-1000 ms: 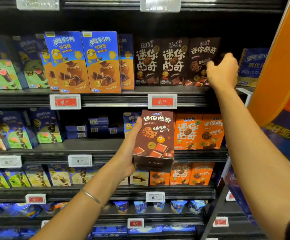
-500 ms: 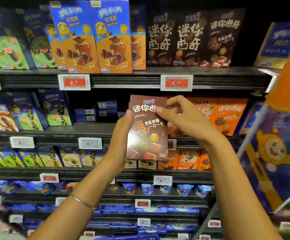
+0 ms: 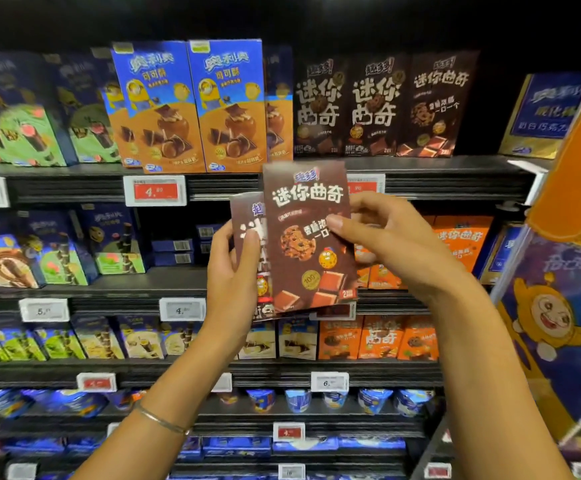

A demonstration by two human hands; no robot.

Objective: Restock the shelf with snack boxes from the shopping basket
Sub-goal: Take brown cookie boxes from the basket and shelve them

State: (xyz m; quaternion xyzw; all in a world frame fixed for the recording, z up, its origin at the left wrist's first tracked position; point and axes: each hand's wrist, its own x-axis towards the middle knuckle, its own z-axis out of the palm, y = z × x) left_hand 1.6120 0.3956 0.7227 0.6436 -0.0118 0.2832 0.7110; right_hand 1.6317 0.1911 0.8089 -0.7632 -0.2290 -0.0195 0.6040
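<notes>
Take the row of three brown cookie boxes (image 3: 374, 105) standing on the top shelf (image 3: 455, 168) as the marker. Below that row and a little to its left, the left hand (image 3: 232, 285) has its grip curled round the edge of a matching brown box (image 3: 247, 216), thumb on its face. Overlapping that one, right under the row's left end, is a second brown box (image 3: 308, 258), upright and slightly tilted. The right hand (image 3: 393, 247) has its grip pinched on this box's right edge, thumb across the front.

Two boxes are in hand, then, and neither is shelved yet; the basket I can't see from here. To my eye the step is splitting the pair so one can go up. Next, the right hand would need to lift its box clear of the other and carry it to the dark gap just right of the row, setting it upright and face out without knocking the row.
</notes>
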